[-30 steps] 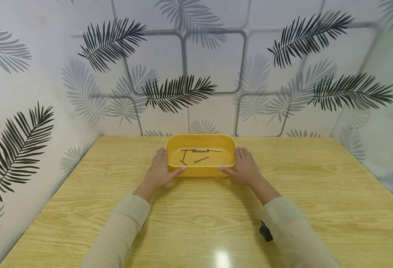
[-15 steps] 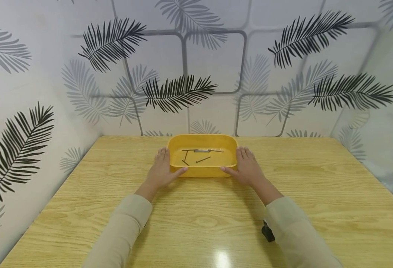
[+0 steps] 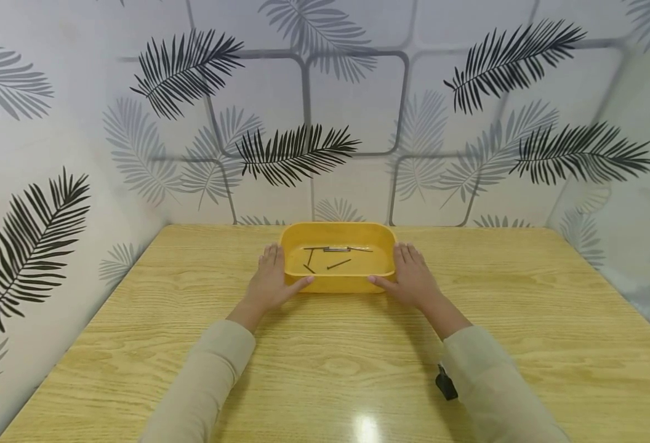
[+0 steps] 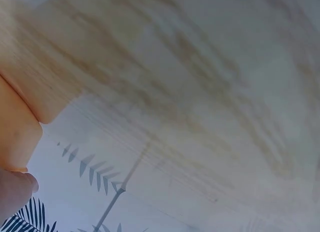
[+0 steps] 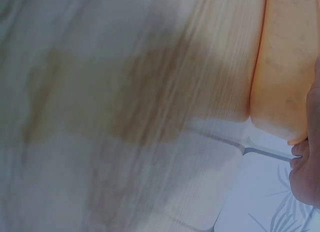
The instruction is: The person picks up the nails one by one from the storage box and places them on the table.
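A shallow yellow plastic tray [image 3: 338, 284] with rounded corners sits near the far edge of the wooden table. Several dark nails [image 3: 338, 264] lie scattered on its floor. My left hand [image 3: 269, 280] holds the tray's left end, fingers along the side and thumb on the front wall. At the opposite end my right hand [image 3: 413, 280] grips it the same way. In the left wrist view the tray's wall [image 4: 15, 132] shows at the left edge with a fingertip by its rim. The right wrist view has the tray's wall [image 5: 282, 67] at the upper right, fingers against its rim.
The wood-grain table [image 3: 336, 357] runs back to a wall [image 3: 353, 104] printed with leaves, close behind the tray. A small black object [image 3: 445, 383] shows beside the right sleeve.
The tray, with the nails in it, has slid slightly to the right along the table. Both hands have moved with it, keeping their hold on the two ends.
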Motion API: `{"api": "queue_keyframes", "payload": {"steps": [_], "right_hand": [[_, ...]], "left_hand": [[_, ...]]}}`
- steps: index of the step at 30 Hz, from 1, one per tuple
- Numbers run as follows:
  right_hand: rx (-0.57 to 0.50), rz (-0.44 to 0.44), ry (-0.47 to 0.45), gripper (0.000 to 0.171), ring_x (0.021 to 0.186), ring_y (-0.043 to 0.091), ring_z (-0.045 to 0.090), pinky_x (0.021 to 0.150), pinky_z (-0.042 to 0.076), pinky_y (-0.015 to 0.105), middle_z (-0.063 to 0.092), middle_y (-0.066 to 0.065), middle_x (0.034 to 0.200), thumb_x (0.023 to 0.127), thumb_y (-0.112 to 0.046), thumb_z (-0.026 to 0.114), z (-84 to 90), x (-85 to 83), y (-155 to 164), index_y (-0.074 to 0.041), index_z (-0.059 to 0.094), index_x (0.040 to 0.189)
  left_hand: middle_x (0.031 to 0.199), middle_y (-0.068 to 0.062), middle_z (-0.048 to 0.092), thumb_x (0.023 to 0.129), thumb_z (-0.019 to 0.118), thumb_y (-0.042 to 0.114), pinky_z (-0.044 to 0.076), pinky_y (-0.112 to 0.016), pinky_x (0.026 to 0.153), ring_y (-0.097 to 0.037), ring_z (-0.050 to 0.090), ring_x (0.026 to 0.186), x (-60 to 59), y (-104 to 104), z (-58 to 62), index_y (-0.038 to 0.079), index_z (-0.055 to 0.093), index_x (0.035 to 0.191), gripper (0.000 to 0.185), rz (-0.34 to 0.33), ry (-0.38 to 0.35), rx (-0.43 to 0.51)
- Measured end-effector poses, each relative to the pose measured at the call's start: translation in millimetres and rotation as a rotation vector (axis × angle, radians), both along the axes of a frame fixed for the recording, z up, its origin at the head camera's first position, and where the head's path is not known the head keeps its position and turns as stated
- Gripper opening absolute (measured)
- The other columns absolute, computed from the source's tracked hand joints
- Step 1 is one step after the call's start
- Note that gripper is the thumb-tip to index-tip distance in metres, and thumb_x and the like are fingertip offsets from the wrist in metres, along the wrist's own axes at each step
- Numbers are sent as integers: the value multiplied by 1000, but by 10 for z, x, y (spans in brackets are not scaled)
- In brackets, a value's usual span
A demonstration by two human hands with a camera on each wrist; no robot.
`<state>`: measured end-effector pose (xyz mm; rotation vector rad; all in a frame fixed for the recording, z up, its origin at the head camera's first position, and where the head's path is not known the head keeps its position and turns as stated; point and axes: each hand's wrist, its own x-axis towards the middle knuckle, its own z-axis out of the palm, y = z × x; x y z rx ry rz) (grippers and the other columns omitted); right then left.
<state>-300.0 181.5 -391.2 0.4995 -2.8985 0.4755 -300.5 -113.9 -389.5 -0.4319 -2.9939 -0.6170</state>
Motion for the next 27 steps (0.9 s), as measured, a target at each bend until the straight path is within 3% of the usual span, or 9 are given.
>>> {"api": "queue_keyframes", "payload": {"steps": [3, 10, 27], "right_hand": [[-6, 1, -8, 109, 140, 44, 10, 116, 6, 51, 15, 33, 149, 83, -76, 31, 2, -1, 3, 13, 12, 143], [55, -29, -33, 92, 140, 44, 11, 116, 9, 51, 14, 31, 150, 91, -53, 48, 76, 41, -38, 14, 12, 143], [73, -34, -37, 92, 140, 44, 12, 116, 9, 52, 15, 31, 150, 90, -51, 51, 84, 42, -35, 15, 12, 142]], "left_hand": [[153, -27, -1, 88, 47, 59, 4, -46, 117, -38, -3, 143, 3, 5, 9, -10, 4, 145, 99, -3, -2, 6], [153, -27, -1, 88, 48, 60, 4, -47, 117, -38, -1, 143, 6, 4, 8, -10, 4, 145, 100, -1, 7, 10], [153, -27, -2, 88, 48, 59, 5, -47, 117, -38, -2, 143, -13, 9, -12, -9, 2, 145, 100, -1, 12, 11]]}}
